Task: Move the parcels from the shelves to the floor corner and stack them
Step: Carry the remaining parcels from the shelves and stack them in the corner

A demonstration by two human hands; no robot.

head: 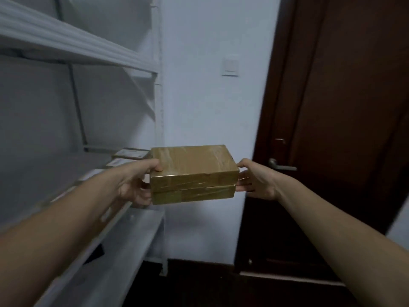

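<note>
Two brown taped parcels, one on top of the other: upper parcel [193, 161] resting flush on lower parcel [193, 193]; both carried in the air in front of the white wall [210, 107], just off the right end of the shelves [77, 52]; neither touches any shelf board.

Left hand [135, 185] clamped on the left end of the pair, thumb over the top edge of the upper parcel, fingers wrapped below and mostly hidden; right hand [254, 180] clamped on the right end, fingertips pressed to the end faces of both boxes; each grip closed on the pair, not apart.

Progress, as a judgement: pair lifted clear of the shelving, transfer to the floor corner not yet done; the floor corner itself cannot be identified with certainty, only dark floor [199, 284] at the foot of the wall beside the brown door [343, 107]; no stack visible there.

Left to do: further parcels [130, 155] lie on the middle shelf behind the left hand, blurred, count not readable; these remain to be moved; lower shelf shows a dark shape, unidentifiable.

Estimate: task partway, current load mid-carry; lowering and stacking outstanding.
</note>
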